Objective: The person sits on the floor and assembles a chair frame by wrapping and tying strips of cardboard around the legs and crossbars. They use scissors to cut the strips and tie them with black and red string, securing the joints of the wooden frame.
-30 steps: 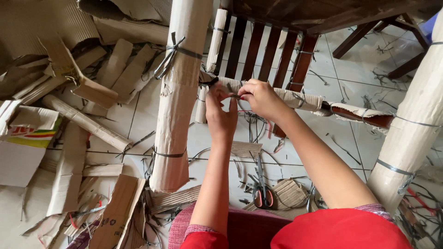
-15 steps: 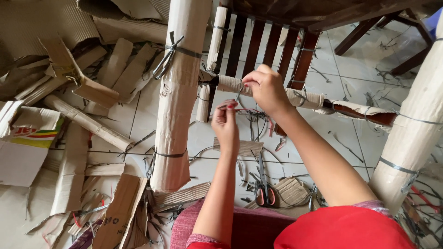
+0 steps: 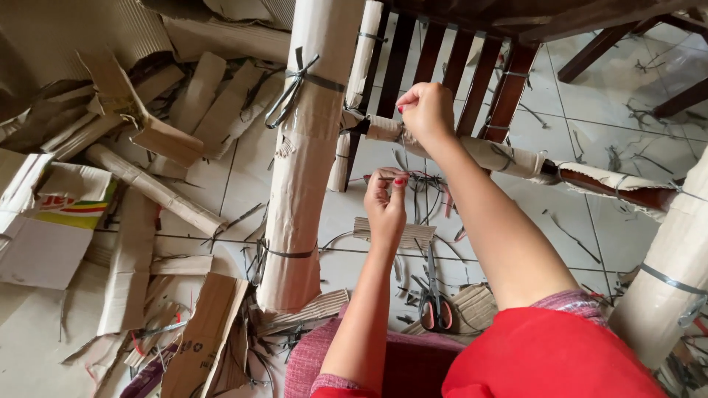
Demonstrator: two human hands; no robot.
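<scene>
A dark wooden chair stands over the tiled floor, its legs wrapped in brown corrugated cardboard. My right hand (image 3: 426, 110) is closed on the cardboard-wrapped crossbar (image 3: 509, 158) and pinches one end of a thin dark strap there. Below it, my left hand (image 3: 386, 200) pinches the other end of the strap (image 3: 380, 178), pulled down and away from the bar. The wrapped front leg (image 3: 304, 155), tied with dark straps, rises just left of both hands.
Cardboard strips and scraps (image 3: 140, 184) litter the floor at left. Red-handled scissors (image 3: 434, 298) lie on the tiles beneath my arms beside a corrugated piece (image 3: 394, 232). Another wrapped leg (image 3: 667, 280) stands at right. Strap offcuts are scattered around.
My left hand has drawn down and away from the crossbar, pulling the strap with it. My right hand rose slightly and stays on the bar.
</scene>
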